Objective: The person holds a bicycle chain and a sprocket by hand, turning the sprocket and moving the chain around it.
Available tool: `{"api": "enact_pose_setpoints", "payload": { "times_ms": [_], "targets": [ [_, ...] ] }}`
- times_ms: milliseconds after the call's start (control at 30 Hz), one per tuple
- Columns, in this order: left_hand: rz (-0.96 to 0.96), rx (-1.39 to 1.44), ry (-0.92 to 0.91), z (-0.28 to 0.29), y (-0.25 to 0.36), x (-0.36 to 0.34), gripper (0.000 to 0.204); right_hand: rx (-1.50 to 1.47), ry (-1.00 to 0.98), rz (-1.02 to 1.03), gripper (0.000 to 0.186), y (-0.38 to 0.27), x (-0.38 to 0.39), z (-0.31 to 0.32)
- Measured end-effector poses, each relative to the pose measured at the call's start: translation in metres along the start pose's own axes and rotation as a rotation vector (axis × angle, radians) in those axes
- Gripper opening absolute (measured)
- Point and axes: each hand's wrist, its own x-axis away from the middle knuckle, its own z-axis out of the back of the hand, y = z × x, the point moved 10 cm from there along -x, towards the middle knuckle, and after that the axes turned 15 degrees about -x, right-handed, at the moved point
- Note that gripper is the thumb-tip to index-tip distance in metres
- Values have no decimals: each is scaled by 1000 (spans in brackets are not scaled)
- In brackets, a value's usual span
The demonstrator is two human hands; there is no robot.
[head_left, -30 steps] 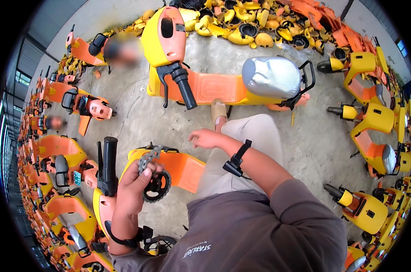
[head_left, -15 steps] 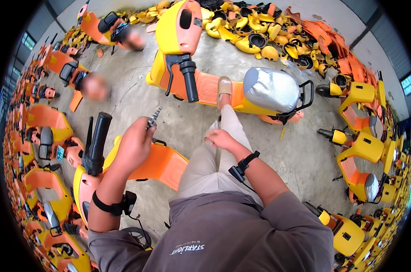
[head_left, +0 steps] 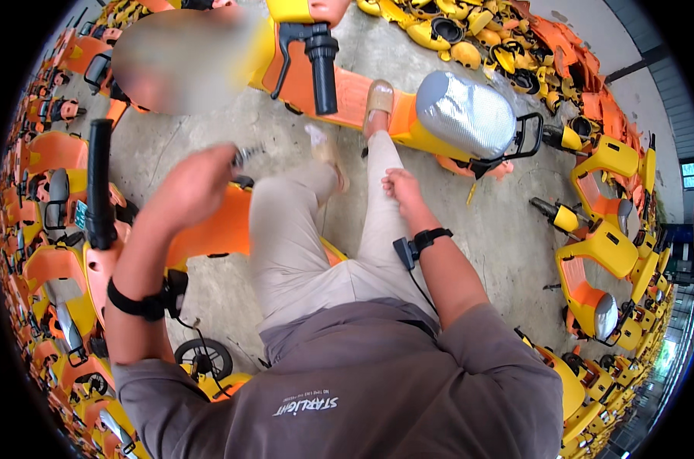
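Observation:
My left hand (head_left: 192,187) is raised above the orange footboard (head_left: 213,222) of a yellow and orange scooter on the left. Its fingers are closed on a short ribbed metal piece (head_left: 247,155), blurred now, whose exact kind I cannot make out. My right hand (head_left: 402,189) is curled against the front of my right trouser leg (head_left: 381,222). Whatever its fingers pinch, if anything, is hidden. Ahead stands another scooter with a silver-covered seat (head_left: 467,111) and a black handlebar grip (head_left: 324,76). My right shoe (head_left: 379,98) overlaps its footboard.
Yellow and orange scooters (head_left: 603,241) line both sides. A heap of yellow and orange body panels (head_left: 508,57) lies at the back right. At the left a black handlebar grip (head_left: 100,180) stands near my forearm. A wheel (head_left: 203,359) is below that arm. The floor is concrete.
My left hand has moved left with the metal piece. My right hand has shifted right and up along the trouser leg. My legs have spread apart, and the view has tilted down.

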Motion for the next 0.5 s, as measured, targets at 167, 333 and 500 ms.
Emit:
{"api": "enact_pose_setpoints", "payload": {
  "times_ms": [167,333,500],
  "targets": [
    [-36,-105,419,35,-15,-6,9,-86,78,81,24,-25,15,25],
    [75,-79,383,30,-52,-12,15,-79,113,192,23,-51,21,38],
    [-34,-116,500,47,-12,-22,17,153,377,600,27,-98,21,84]
  ]
}}
